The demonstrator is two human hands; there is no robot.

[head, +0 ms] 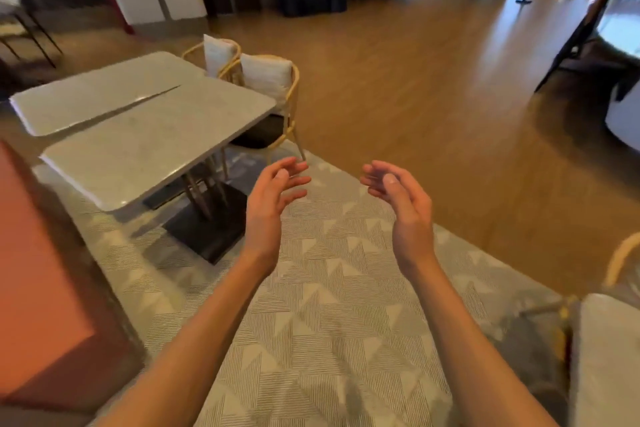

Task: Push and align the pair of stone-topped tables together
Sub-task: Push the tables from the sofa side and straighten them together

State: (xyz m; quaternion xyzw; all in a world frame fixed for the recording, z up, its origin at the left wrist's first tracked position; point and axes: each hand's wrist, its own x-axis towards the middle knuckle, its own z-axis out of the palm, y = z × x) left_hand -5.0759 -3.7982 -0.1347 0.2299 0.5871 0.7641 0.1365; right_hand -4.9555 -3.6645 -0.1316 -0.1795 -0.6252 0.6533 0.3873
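Meeting wedge-gapped, grey stone tables [138, 121]; hands [273, 191] empty.

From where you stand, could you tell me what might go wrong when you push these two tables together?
The gap between the near table and far table is a wedge, so an uneven push could leave the edges skewed. Fingers could get pinched in that gap. The near chair sits against the table's far end and might be knocked.

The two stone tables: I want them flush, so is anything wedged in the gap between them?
Nothing visible. The near table and far table meet at the chair end; the wedge-shaped gap shows only floor.
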